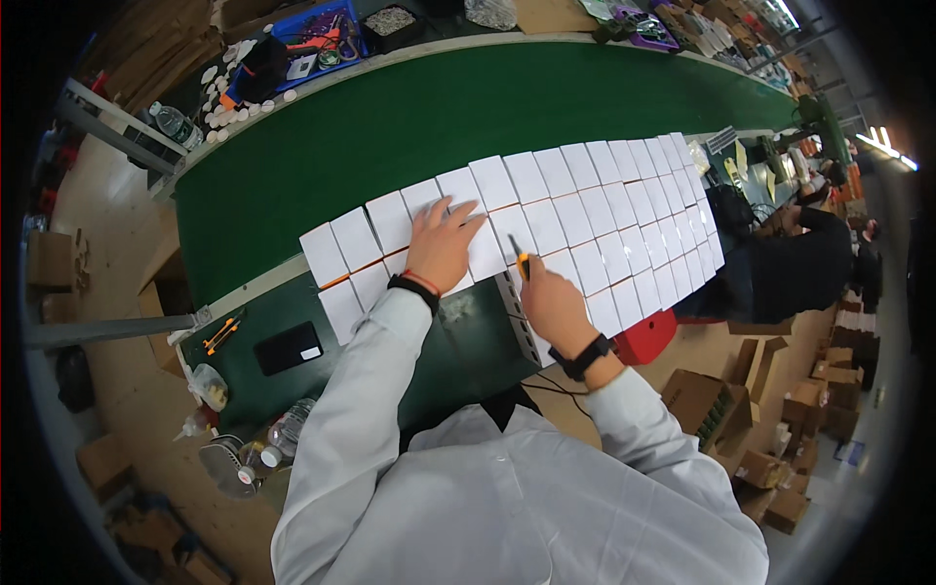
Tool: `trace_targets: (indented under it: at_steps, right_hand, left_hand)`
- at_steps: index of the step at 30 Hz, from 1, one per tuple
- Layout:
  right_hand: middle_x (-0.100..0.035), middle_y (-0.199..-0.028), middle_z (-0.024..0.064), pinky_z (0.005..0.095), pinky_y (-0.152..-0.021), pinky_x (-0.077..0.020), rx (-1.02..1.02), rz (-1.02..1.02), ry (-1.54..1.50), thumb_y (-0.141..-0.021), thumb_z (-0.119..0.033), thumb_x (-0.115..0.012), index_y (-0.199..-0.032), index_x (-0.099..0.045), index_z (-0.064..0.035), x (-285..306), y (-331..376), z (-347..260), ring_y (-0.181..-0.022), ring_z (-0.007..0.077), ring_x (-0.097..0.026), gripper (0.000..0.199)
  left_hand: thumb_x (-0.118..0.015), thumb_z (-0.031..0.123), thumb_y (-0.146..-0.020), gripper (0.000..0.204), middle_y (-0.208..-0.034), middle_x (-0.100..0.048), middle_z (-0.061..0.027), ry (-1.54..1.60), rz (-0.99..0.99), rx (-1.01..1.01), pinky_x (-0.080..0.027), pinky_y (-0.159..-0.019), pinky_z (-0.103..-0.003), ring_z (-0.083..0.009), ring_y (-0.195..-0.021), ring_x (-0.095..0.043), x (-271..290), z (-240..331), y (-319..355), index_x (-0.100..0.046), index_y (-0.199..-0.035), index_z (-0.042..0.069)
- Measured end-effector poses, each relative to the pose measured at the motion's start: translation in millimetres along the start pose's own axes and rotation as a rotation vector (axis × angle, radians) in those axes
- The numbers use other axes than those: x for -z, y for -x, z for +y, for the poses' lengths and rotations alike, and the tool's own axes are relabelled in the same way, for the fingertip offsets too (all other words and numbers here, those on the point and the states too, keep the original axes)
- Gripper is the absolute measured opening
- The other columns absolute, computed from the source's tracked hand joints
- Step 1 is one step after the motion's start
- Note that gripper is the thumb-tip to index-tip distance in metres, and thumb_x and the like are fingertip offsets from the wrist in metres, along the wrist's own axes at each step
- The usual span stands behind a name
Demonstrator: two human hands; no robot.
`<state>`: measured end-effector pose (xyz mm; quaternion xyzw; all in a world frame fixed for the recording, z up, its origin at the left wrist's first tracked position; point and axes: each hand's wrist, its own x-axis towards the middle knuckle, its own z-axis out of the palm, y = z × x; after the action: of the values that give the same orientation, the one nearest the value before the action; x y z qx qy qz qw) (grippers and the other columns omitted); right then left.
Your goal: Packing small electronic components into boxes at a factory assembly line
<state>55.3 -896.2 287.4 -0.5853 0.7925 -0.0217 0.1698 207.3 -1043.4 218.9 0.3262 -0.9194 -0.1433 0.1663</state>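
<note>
Rows of small white boxes (604, 210) lie side by side, running from the middle of the green bench toward the far right. Orange strips show in some of the gaps between them. My left hand (441, 244) rests on the boxes at the left part of the rows, its fingers spread and flat. In my right hand (554, 307) is a utility knife (523, 261) with an orange-and-black handle. Its blade points up and away, over the boxes just right of my left hand. Whether the tip touches a box I cannot tell.
Another orange cutter (223, 334) and a black phone (289, 348) lie at left, with plastic bottles (288, 429) nearer me. Behind is a green belt (390, 117), with a blue tool bin (317, 39) beyond. A red stool (646, 338) and a person (799, 263) are at right.
</note>
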Motion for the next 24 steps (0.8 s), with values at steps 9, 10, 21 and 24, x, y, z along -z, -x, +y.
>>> trace_targets:
  at_steps: [9,10,21,24]
  right_hand:
    - [-0.07,-0.081,0.0165,0.0453,-0.063,-0.0573,0.027,0.042,-0.043,-0.091,-0.016,-0.06,-0.128,-0.052,-0.0021,-33.2,-28.6,18.0,-0.071,0.0354,-0.07,0.041]
    - [-0.07,-0.081,0.0165,0.0453,-0.063,-0.0573,0.027,0.042,-0.045,-0.091,-0.016,-0.06,-0.128,-0.052,-0.0021,-32.9,-29.0,18.3,-0.071,0.0354,-0.07,0.041]
    - [-0.071,-0.081,0.019,0.0467,-0.066,-0.0576,-0.023,-0.112,-0.007,-0.092,-0.014,-0.059,-0.111,-0.054,-0.0015,-22.6,-43.8,21.8,-0.076,0.0363,-0.072,0.024]
    - [-0.071,-0.085,0.0204,0.0481,-0.068,-0.0576,0.027,-0.163,0.005,-0.093,-0.015,-0.055,-0.108,-0.055,-0.0002,-18.8,-31.3,20.9,-0.08,0.0374,-0.072,0.021]
  left_hand:
    - [-0.06,0.001,-0.08,0.059,-0.151,-0.047,0.0057,0.033,-0.057,-0.05,-0.025,-0.118,-0.055,-0.0313,-0.142,-0.036,-22.4,-1.6,-19.8,-0.064,-0.132,0.028]
    - [-0.06,0.001,-0.08,0.059,-0.151,-0.047,0.0057,0.032,-0.058,-0.05,-0.025,-0.118,-0.055,-0.0313,-0.142,-0.036,-22.4,-1.0,-20.5,-0.064,-0.132,0.028]
    - [-0.06,0.0,-0.078,0.062,-0.152,-0.045,0.0064,0.048,-0.061,-0.037,-0.024,-0.119,-0.055,-0.0314,-0.144,-0.034,-22.1,7.8,-24.0,-0.064,-0.132,0.027]
    - [-0.06,0.0,-0.077,0.059,-0.151,-0.046,0.0063,0.035,-0.059,-0.029,-0.024,-0.119,-0.055,-0.0314,-0.144,-0.035,-22.7,6.6,-24.2,-0.066,-0.13,0.025]
